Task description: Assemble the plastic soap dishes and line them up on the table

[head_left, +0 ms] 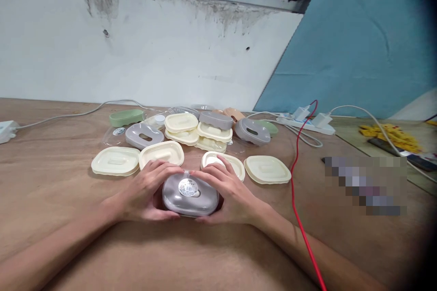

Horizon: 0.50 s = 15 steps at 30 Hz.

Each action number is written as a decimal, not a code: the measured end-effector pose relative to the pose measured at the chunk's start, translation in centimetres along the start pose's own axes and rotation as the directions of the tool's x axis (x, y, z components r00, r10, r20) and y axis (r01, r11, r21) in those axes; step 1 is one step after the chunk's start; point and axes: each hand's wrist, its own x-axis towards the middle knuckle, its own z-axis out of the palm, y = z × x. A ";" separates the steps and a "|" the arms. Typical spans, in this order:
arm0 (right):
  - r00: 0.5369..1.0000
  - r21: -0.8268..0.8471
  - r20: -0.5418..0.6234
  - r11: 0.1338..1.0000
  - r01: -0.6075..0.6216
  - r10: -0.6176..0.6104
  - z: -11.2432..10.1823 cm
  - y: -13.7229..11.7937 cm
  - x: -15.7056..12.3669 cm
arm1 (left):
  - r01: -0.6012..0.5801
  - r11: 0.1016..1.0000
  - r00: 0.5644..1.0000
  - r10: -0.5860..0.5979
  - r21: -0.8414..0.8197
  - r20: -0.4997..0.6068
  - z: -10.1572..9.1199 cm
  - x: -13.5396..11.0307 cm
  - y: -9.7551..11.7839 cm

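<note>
A grey oval soap box (191,198) with a clear lid and a round silver sticker rests on the table in front of me. My left hand (150,193) grips its left end, thumb at the near edge and fingers over the far edge. On the right end, my right hand (228,195) holds it the same way. Just beyond my hands lie cream oval trays, one at far left (115,161), one behind my left fingers (162,153), one partly hidden by my right fingers (235,163) and one at right (268,169).
Behind is a pile with a grey slotted dish (145,135), stacked cream trays (181,122), a green dish (126,117) and clear lids. A red cable (296,191) crosses the wooden table at right. A white power strip (307,123) and a yellow cloth-like item (391,136) lie farther right.
</note>
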 end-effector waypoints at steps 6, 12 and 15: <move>0.989 -0.025 -0.148 1.000 -0.003 -0.001 0.1 0.1 0.0 | 0.061 0.995 0.997 -0.057 0.076 -0.055 -0.9 -0.5 -2.1; 0.908 0.028 -0.405 0.994 -0.106 0.108 -0.4 1.1 -0.4 | 0.228 0.905 0.974 -0.208 0.360 -0.095 -1.0 -0.9 -3.3; 0.857 0.123 -0.472 0.978 -0.168 0.207 -0.4 1.8 -0.7 | 0.242 0.871 0.969 -0.199 0.428 -0.144 -0.7 -1.0 -3.8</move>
